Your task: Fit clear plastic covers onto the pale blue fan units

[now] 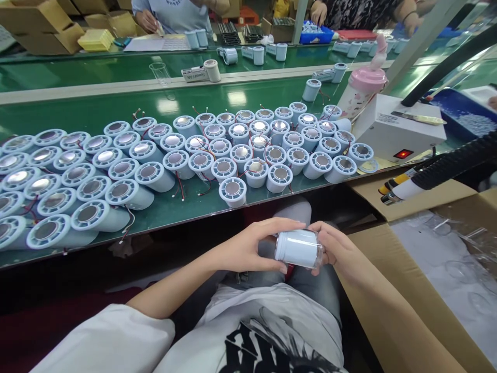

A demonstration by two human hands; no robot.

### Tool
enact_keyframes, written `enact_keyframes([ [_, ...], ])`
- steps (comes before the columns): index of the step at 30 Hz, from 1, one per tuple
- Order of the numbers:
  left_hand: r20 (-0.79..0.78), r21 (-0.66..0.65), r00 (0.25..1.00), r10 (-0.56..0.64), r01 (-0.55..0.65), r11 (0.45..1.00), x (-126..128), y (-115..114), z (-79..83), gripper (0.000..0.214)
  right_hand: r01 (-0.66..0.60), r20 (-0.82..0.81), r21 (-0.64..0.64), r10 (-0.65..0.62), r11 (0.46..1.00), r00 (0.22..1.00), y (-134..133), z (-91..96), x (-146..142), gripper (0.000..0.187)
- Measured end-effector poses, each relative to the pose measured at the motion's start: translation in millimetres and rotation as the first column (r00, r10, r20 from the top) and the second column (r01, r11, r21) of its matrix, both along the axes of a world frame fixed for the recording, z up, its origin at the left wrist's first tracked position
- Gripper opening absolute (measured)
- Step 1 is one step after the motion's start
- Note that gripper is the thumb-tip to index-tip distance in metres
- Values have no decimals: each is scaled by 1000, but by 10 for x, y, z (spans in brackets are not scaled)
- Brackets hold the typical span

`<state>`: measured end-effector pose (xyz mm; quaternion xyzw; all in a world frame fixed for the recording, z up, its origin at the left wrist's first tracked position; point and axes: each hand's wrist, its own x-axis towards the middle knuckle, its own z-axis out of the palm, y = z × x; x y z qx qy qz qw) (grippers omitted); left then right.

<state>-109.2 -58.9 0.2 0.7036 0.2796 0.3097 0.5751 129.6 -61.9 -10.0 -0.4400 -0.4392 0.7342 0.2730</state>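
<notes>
Above my lap I hold a light blue cylindrical housing [297, 247] lying sideways, a clear plastic cover around it. My left hand [248, 246] grips its left end between thumb and fingers. Closed on the clear cover at the right end is my right hand [337, 246], some of its fingertips hidden behind. Many similar blue housings [233, 189] stand in rows on the green bench, their round ends with slots and a silver disc facing up. Thin red and black wires [180, 189] trail from several of them.
An open cardboard box [388, 259] with clear plastic covers [471, 264] sits at my right. A white device [399, 127] with a lit red switch and a pink-lidded cup [367, 85] stand on the bench. Across the belt [128, 72], other people's hands [318, 13] are at work.
</notes>
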Motion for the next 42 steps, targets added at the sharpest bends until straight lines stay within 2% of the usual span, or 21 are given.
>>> enact_keyframes([
  [8,79,64,996,-29,24,998,-9,37,-70,81,-13,-65,-195,0,981,998,2,-14,-92,56],
  [13,99,102,995,-12,1,995,8,23,-66,74,-63,-47,-309,50,949,998,0,25,-126,60],
  [15,76,76,997,12,-18,997,21,6,-44,70,-98,-51,-348,86,932,995,-5,45,-141,62],
  [17,59,13,997,43,-44,999,34,-19,-14,66,-120,-40,-336,113,934,993,-20,44,-145,64],
  [19,40,-74,996,81,-78,994,44,-47,23,64,-96,21,-230,104,968,994,-50,17,-126,62],
  [20,25,-121,995,96,-92,988,48,-60,43,63,-57,82,-128,68,990,994,-68,-3,-105,57],
  [21,9,-168,994,107,-104,980,51,-72,63,64,-12,149,9,10,1000,989,-87,-25,-78,47],
  [22,-4,-215,993,116,-114,970,53,-81,82,65,23,203,177,-59,984,977,-105,-46,-46,36],
  [23,-11,-259,993,121,-120,959,55,-88,99,66,30,231,357,-119,934,966,-120,-64,-12,27],
  [25,-12,-329,992,124,-121,936,55,-92,125,67,-35,223,659,-151,752,963,-142,-83,52,37],
  [26,-10,-357,993,121,-116,927,54,-89,132,67,-85,221,743,-123,663,968,-149,-83,77,44],
  [27,-9,-379,994,109,-104,919,52,-85,137,67,-130,226,783,-83,609,971,-153,-75,94,49],
  [28,-9,-390,995,94,-90,916,49,-79,138,68,-156,232,779,-47,607,972,-154,-61,104,53],
  [29,-8,-385,997,79,-77,920,44,-73,138,69,-157,221,738,-15,657,975,-155,-42,105,55],
  [30,-4,-366,998,63,-60,929,39,-67,135,72,-134,184,660,15,739,983,-154,-19,101,56],
  [32,19,-309,999,36,-28,951,27,-60,128,76,-63,46,426,48,903,998,-152,27,83,52],
  [33,36,-290,999,27,-15,957,21,-59,124,77,-32,-23,314,42,949,999,-151,45,75,48],
  [35,71,-301,997,15,7,954,13,-61,118,76,21,-76,192,-6,981,997,-149,62,71,45],
  [38,103,-357,995,15,23,934,16,-63,101,75,46,-2,187,-47,981,999,-143,34,92,49],
  [42,88,-387,996,-9,43,921,42,-77,11,77,15,53,162,-24,987,998,-165,-30,48,46],
])
